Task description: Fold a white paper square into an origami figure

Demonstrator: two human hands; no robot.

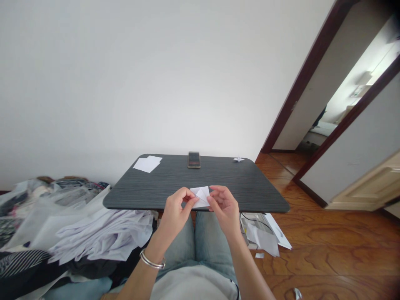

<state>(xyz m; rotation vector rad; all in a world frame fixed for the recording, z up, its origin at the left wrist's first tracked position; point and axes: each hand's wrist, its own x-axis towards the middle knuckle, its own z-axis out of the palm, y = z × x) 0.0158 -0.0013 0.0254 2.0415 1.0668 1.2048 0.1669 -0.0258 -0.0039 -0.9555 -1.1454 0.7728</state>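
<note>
A small folded piece of white paper (201, 196) is held between both hands, just above the near edge of the dark table (150, 187). Creases and a triangular flap show on its face. My left hand (180, 206) pinches its left side between thumb and fingers. On the right side, my right hand (223, 206) grips the paper with the thumb on its face and the fingers curled behind, partly hidden.
White paper sheets (148, 163) lie at the table's back left, a phone (193, 160) at the back middle, a folded paper piece (238, 159) at the back right. Clothes (103, 233) are heaped left. Papers (264, 237) and a cable lie below the table's right side.
</note>
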